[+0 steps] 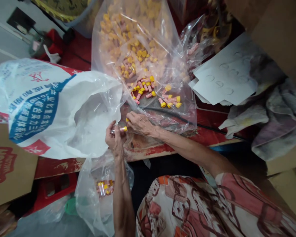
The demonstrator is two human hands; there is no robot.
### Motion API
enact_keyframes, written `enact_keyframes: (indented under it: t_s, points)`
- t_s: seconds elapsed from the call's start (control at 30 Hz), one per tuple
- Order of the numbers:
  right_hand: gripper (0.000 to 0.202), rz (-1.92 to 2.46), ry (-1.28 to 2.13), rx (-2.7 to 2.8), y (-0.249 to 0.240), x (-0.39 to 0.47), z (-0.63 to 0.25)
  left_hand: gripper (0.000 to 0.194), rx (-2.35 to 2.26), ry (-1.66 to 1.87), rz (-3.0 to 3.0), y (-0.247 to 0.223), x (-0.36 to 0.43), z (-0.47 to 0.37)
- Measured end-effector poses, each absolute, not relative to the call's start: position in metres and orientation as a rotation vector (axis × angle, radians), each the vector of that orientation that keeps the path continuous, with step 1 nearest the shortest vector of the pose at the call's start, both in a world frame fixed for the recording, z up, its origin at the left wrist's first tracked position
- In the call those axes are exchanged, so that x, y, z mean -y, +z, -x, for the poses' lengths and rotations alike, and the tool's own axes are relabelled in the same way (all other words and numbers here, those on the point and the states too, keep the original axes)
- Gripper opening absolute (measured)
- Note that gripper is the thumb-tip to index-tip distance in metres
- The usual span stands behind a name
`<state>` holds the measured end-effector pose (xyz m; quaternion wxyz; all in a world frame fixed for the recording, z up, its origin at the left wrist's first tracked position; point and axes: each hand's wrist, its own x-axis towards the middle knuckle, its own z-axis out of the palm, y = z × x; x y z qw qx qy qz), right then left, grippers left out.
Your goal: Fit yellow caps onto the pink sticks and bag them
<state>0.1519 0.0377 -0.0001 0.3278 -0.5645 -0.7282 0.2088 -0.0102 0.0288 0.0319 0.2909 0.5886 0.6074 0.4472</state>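
My left hand is closed on a clear tube with a yellow cap, held sideways at the mouth of a white printed sack. Close beside it, my right hand pinches a small yellow cap; whether a tube is attached behind the fingers cannot be seen. Beyond my hands lies a large clear plastic bag holding many yellow-capped items. Near its opening are several small tubes with pink filling and yellow caps. Below my left hand, another clear bag holds more yellow-capped tubes.
White paper sheets and crumpled cloths lie at the right. A black cable crosses the red table. At the lower left stand a cardboard box and a red stool. Another person's hand shows at the bottom-left corner.
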Motion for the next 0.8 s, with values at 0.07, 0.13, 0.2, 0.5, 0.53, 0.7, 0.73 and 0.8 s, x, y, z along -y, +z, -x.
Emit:
enact_keyframes:
  t_s: [0.07, 0.13, 0.2, 0.5, 0.53, 0.7, 0.73, 0.8]
  points:
    - [0.012, 1.484, 0.532, 1.925, 0.000, -0.037, -0.152, 0.040, -1.652, 1.342, -1.687, 0.042, -0.025, 0.007]
    - [0.015, 1.511, 0.529, 1.930, 0.000, -0.037, -0.151, 0.034, -1.720, 1.470, -1.833, 0.044, -0.021, 0.006]
    - [0.014, 1.528, 0.529, 1.945, 0.000, -0.037, -0.152, 0.030, -1.742, 1.446, -2.023, 0.036, -0.020, 0.007]
    - [0.009, 1.471, 0.522, 1.943, -0.003, -0.037, -0.155, 0.026, -1.683, 1.203, -2.045, 0.030, -0.018, 0.014]
    - [0.010, 1.469, 0.513, 1.946, -0.003, -0.036, -0.155, 0.027, -1.698, 1.288, -2.011, 0.033, -0.017, 0.013]
    - [0.012, 1.446, 0.462, 1.956, -0.004, -0.034, -0.154, 0.026, -1.687, 1.289, -2.016, 0.020, -0.014, 0.011]
    - [0.012, 1.439, 0.465, 1.939, -0.004, -0.034, -0.154, 0.025, -1.652, 1.195, -2.013, 0.018, -0.014, 0.011]
    - [0.014, 1.398, 0.472, 1.886, -0.004, -0.034, -0.154, 0.024, -1.616, 1.109, -1.955, 0.021, -0.015, 0.010]
